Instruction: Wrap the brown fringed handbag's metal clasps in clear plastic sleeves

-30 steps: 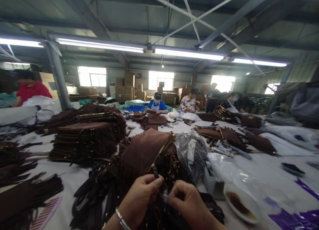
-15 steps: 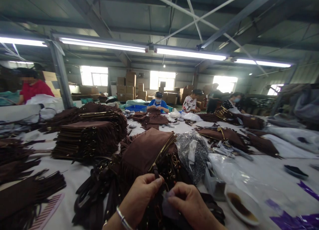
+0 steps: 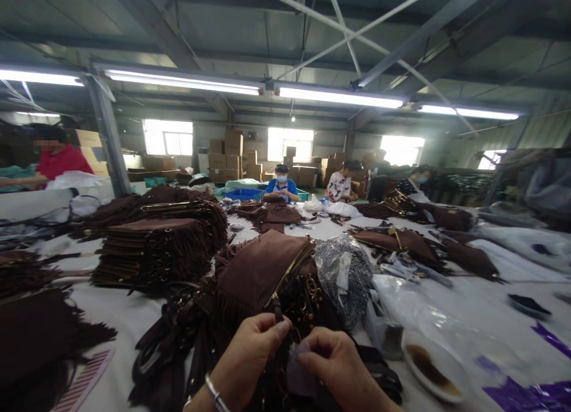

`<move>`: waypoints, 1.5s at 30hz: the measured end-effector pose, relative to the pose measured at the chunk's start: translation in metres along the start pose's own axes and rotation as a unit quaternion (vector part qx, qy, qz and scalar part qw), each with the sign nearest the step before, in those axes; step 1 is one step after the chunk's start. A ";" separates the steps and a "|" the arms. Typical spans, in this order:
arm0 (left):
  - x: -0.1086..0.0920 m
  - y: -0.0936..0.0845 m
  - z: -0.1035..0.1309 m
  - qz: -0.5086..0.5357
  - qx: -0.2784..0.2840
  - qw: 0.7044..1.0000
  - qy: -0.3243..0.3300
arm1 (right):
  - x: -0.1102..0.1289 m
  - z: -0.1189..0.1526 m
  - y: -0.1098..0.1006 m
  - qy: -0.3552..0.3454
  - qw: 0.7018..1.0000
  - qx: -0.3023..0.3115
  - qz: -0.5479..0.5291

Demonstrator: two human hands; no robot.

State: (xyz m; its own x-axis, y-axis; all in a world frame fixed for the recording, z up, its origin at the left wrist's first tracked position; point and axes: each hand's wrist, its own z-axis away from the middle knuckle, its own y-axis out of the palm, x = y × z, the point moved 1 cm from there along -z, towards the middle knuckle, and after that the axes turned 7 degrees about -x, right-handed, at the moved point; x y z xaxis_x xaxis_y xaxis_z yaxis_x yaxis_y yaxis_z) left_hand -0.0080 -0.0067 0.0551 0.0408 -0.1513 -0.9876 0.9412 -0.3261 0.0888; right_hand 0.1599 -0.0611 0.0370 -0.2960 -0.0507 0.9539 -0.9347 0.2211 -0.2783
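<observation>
A brown fringed bag [image 3: 259, 263] lies on top of a pile in front of me, its gold zipper facing right. With thumb and forefinger, my left hand [image 3: 250, 352] pinches the dark zipper pull strap [image 3: 277, 308] at the bag's lower corner. Close beside it, my right hand [image 3: 334, 361] is closed on a small thin translucent whitish sheet [image 3: 300, 370]; whether it is plastic or cloth I cannot tell. Dark straps and gold hooks [image 3: 312, 290] hang under and around both hands.
Stacked brown bags [image 3: 147, 245] stand to the left, and a pink comb [image 3: 84, 382] lies at lower left. At right are a clear bag of speckled grey material [image 3: 343, 275], a grey box [image 3: 386, 335] and a white dish with brown liquid [image 3: 432, 364]. Co-workers sit across the table.
My hands hold nearly the same pose, the sheet shifting slightly. At far left, a dark fringed piece has moved nearer. The co-worker in blue has raised their head.
</observation>
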 end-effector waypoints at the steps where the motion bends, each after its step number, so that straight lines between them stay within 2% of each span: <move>1: 0.000 0.000 0.001 0.000 0.000 1.000 0.001 | 0.001 0.000 0.000 0.000 1.000 -0.001 -0.001; 14: 0.003 -0.004 0.002 0.000 -0.006 1.000 0.010 | -0.002 0.001 0.003 0.024 0.999 0.000 -0.047; 20: 0.005 0.002 0.001 0.012 -0.007 1.000 0.004 | -0.001 0.000 0.006 0.019 0.998 0.002 -0.061; 24: 0.005 0.007 0.001 0.060 -0.010 0.998 -0.028 | -0.004 -0.006 0.013 0.026 0.995 0.016 -0.099; 28: 0.008 0.004 0.005 0.091 -0.023 0.995 -0.026 | -0.005 -0.015 0.021 0.046 0.991 0.024 -0.120; 34: 0.032 -0.005 0.015 0.183 -0.022 0.979 -0.082 | -0.003 -0.028 0.034 0.089 0.984 -0.017 -0.155; 37: 0.051 -0.005 0.012 0.173 -0.066 0.976 -0.112 | 0.000 -0.027 0.042 0.101 0.977 -0.032 -0.183; 40: 0.063 -0.004 0.008 0.154 -0.111 0.981 -0.049 | -0.002 -0.022 0.047 0.104 0.971 -0.041 -0.210; 45: 0.062 -0.007 0.013 0.072 -0.109 0.990 0.046 | -0.012 -0.014 0.044 0.110 0.965 -0.019 -0.238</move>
State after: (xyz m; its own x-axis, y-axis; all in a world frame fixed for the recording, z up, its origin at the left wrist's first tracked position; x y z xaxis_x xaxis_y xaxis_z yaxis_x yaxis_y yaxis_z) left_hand -0.0163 -0.0256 -0.0050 0.2016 -0.0934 -0.9750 0.9730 -0.0956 0.2103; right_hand 0.1245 -0.0374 0.0151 0.2186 0.0523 0.9744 -0.9453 0.2590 0.1981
